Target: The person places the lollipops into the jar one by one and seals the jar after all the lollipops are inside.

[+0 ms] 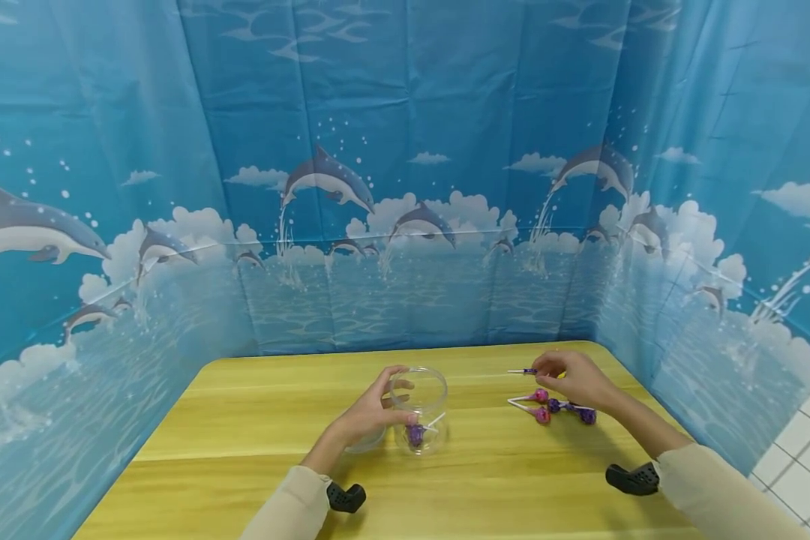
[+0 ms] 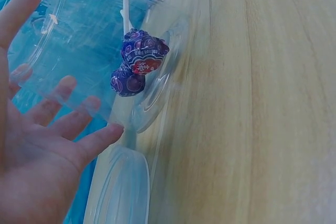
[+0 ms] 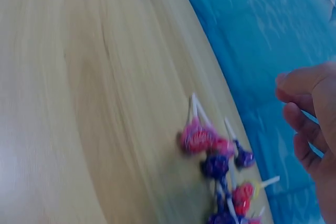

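Observation:
My left hand (image 1: 371,412) grips a clear plastic jar (image 1: 428,394) from its left side, thumb in front and fingers round the back. Inside the jar, at its bottom, lie two purple-wrapped lollipops (image 2: 142,56), white sticks pointing up. My right hand (image 1: 574,377) hovers over a group of lollipops on the right, its fingers bent and nothing seen between them. Closest to its fingertips is a purple lollipop (image 3: 244,158). Pink lollipops (image 3: 198,139) and more purple lollipops (image 3: 215,166) lie beside it, along with a red and yellow one (image 3: 244,195).
A clear round lid (image 2: 123,187) lies on the wooden table (image 1: 243,420), just left of the jar. Blue dolphin-print curtains (image 1: 405,292) hang along the table's back and sides. Black wrist-worn devices (image 1: 631,480) sit at both sleeves.

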Tool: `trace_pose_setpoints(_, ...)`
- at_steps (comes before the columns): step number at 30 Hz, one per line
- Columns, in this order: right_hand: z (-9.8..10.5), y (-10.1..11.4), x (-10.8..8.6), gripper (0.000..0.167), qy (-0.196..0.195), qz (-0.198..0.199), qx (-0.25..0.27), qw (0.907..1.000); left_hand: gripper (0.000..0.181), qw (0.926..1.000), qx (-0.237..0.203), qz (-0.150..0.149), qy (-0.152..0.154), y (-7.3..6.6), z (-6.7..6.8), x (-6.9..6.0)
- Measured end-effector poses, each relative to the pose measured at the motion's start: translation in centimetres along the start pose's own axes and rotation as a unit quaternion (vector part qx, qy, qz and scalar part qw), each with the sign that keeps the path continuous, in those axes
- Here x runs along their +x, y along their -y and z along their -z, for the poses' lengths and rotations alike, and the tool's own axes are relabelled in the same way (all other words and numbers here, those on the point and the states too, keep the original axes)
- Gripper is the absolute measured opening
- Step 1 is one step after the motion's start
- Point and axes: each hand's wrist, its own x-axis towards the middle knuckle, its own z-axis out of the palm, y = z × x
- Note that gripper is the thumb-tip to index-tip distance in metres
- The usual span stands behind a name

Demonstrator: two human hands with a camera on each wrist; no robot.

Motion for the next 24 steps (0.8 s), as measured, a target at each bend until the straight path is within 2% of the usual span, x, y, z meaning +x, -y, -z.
trace_pose_setpoints(9,0.1,-2.5,-1.9,0.012,0.014,0.005,-0.034,0.9993,0.080,1.0000,0.001,0.000,-0.003,-0.1,-0.1,-0.1)
trace_pose_setpoints(13,-0.6,-3.3,-2.7,0.012,0.026,0.015,-0.051,0.9983,0.080,1.0000,0.009,-0.001,-0.004,0.0,0.1,-0.1)
trace_pose_setpoints(18,-1.7,-4.6,-3.3,0.014,0.014,0.037,-0.082,0.9959,0.079,0.9998,0.020,0.000,-0.005,0.1,0.2,-0.2)
trace_pose_setpoints(24,-2.4,-5.9,-3.6,0.016,0.005,0.017,-0.105,0.9943,0.079,0.9998,0.020,0.000,0.002,0.2,0.2,0.1)
